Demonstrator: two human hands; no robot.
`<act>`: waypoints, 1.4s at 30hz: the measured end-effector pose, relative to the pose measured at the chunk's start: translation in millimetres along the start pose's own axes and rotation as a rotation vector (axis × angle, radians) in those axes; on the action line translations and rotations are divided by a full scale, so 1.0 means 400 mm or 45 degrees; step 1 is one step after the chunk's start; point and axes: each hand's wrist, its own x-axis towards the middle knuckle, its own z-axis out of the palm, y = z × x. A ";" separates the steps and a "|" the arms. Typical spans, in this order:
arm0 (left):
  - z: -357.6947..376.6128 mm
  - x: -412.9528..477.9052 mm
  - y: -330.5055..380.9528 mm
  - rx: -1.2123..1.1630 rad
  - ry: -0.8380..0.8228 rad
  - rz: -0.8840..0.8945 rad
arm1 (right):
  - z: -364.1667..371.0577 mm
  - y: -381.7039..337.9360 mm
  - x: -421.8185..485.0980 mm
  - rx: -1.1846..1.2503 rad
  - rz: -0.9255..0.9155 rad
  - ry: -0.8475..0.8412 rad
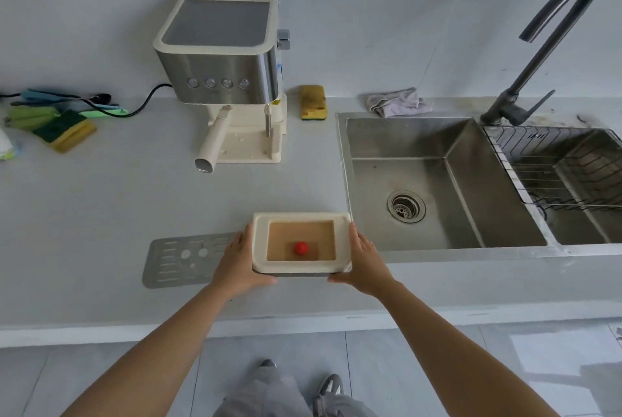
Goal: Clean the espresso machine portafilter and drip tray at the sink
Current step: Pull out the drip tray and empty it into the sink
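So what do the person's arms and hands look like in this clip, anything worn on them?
Both arms are bare to the frame's bottom edge: no sleeves show. The left hand and right hand carry no gloves, rings, watch or bracelet that I can see. Below them, grey trousers and grey shoes show.

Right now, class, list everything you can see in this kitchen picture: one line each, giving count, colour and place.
espresso machine: 1, steel and cream, back of counter
portafilter: 1, cream handle, locked in machine
drip tray: 1, cream, brownish liquid and red float inside, counter front edge
metal grate: 1, silver, flat on counter left of tray
sponges: 2, yellow; one right of machine, green-topped one far left
cloth: 1, grey, behind sink
sink: 1, steel, two basins, right
faucet: 1, dark grey, behind sink
wire rack: 1, steel, right basin
hands: 2, left and right gripping the tray's sides
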 end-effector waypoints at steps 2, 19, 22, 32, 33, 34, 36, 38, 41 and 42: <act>0.004 -0.003 0.006 -0.066 -0.002 0.011 | -0.004 0.011 0.006 0.026 -0.041 -0.002; 0.049 0.179 0.210 -0.307 -0.061 0.286 | -0.204 0.177 0.072 0.242 0.084 0.057; 0.057 0.242 0.273 -0.298 -0.113 0.364 | -0.249 0.213 0.074 0.320 0.133 0.135; 0.143 0.368 0.455 -0.268 -0.238 0.388 | -0.383 0.380 0.100 0.400 0.122 0.162; 0.156 0.371 0.481 -0.272 -0.234 0.386 | -0.396 0.406 0.107 0.406 0.109 0.158; 0.170 0.375 0.505 -0.267 -0.221 0.382 | -0.413 0.430 0.114 0.402 0.097 0.145; 0.200 0.375 0.552 -0.261 -0.186 0.338 | -0.449 0.476 0.127 0.417 0.063 0.091; 0.230 0.372 0.596 -0.276 -0.136 0.308 | -0.486 0.520 0.139 0.439 0.019 0.061; 0.263 0.369 0.658 -0.335 -0.074 0.235 | -0.543 0.567 0.151 0.448 -0.067 0.029; 0.273 0.367 0.676 -0.352 -0.051 0.214 | -0.557 0.587 0.157 0.451 -0.087 0.025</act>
